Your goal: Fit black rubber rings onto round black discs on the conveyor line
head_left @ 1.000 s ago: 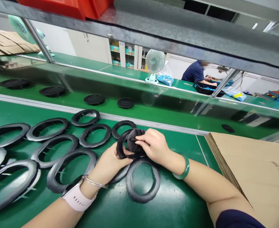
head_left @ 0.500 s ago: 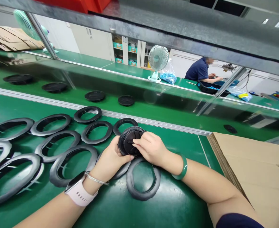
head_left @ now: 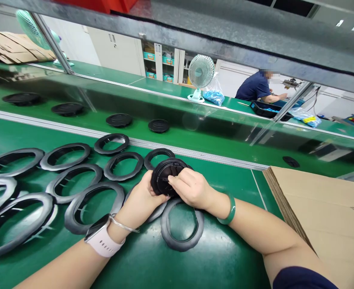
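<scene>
A round black disc-shaped part (head_left: 165, 176) is held up over the green table. My left hand (head_left: 142, 198) grips its left and lower edge, the thumb along the bottom rim. My right hand (head_left: 192, 188) is closed, its fingertips pinched at the middle of the disc's face; whatever is between them is too small to tell. Below the hands a black ring (head_left: 182, 241) lies flat on the table. Another ring (head_left: 159, 151) lies just behind the disc, and one more is partly covered by my left hand.
Several black rings (head_left: 94, 229) spread over the left of the table (head_left: 219, 261). Black discs (head_left: 119, 120) sit on the green strip behind the metal rail. Cardboard sheets (head_left: 321, 208) are stacked at right. A person (head_left: 253, 86) works across, near a fan (head_left: 201, 72).
The disc has tilted slightly in my hands, and its face looks turned a little. Both hands keep their hold. The person across has moved the forearms a little to the right.
</scene>
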The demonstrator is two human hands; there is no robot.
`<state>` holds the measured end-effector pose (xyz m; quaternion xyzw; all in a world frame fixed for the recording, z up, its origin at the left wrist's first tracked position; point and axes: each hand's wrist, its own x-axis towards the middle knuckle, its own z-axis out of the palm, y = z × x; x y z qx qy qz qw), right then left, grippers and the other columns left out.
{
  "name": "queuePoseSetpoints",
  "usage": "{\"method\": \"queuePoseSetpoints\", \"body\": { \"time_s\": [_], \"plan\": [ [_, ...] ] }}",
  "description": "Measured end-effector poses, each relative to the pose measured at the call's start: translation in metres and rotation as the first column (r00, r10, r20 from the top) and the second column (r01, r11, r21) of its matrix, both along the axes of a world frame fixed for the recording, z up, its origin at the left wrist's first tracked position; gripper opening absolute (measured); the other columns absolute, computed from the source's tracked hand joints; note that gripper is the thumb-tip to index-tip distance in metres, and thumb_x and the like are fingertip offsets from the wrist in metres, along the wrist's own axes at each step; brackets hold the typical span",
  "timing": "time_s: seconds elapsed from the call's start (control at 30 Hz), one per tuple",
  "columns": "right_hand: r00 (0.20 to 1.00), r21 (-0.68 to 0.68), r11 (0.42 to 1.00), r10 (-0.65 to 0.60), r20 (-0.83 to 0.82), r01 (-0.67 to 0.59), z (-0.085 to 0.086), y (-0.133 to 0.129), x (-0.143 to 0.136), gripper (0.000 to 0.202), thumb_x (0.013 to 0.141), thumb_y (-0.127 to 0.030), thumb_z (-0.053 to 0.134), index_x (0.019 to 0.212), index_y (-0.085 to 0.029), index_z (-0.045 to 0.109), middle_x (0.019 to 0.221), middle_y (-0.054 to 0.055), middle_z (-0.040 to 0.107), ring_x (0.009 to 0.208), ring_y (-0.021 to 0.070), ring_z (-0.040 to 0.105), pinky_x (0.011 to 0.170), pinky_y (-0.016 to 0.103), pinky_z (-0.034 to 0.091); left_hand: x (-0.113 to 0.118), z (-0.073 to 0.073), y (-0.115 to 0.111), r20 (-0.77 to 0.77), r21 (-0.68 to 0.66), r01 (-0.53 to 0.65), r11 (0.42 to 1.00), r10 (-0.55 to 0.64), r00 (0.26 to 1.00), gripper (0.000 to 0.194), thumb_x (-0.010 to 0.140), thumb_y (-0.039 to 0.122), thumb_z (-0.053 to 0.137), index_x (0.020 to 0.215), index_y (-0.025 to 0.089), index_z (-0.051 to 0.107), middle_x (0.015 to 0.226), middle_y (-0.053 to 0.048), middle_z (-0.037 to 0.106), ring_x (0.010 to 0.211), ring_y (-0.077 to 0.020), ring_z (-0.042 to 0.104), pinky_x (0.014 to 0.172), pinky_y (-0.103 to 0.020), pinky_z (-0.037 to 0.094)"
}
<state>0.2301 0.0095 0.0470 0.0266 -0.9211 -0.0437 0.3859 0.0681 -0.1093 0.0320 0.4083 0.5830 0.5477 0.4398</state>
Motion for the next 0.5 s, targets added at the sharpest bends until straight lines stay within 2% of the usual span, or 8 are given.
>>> {"method": "queuePoseSetpoints", "body": {
  "time_s": [0.2, 0.5],
  "plan": [
    [1.000, 0.037, 0.999, -0.001, 0.001, 0.001, 0.0021, 0.0021, -0.0006, 0.016, 0.104, -0.009, 0.045, 0.107, -0.009, 0.060, 0.075, 0.005, 0.050, 0.069, 0.0187, 0.046, 0.062, 0.032, 0.044, 0.0007, 0.0004, 0.0004, 0.016, -0.012, 0.003, 1.000, -0.003, 1.000, 0.064, 0.065, 0.023, 0.083, 0.117, 0.020, 0.047, 0.102, -0.003, 0.063, 0.095, -0.0253, 0.065, 0.081, -0.033, 0.057],
    [1.000, -0.167, 0.986, -0.026, 0.003, 0.026, -0.0034, 0.0007, -0.0017, 0.017, 0.105, -0.019, 0.047, 0.101, -0.011, 0.062, 0.080, 0.006, 0.050, 0.074, 0.0202, 0.049, 0.069, 0.033, 0.046, 0.0024, -0.0007, -0.0003, -0.022, 0.016, -0.006, 1.000, 0.006, 1.000, 0.061, 0.065, 0.026, 0.081, 0.115, 0.019, 0.046, 0.103, -0.002, 0.064, 0.098, -0.0248, 0.065, 0.085, -0.035, 0.057]
  ]
}}
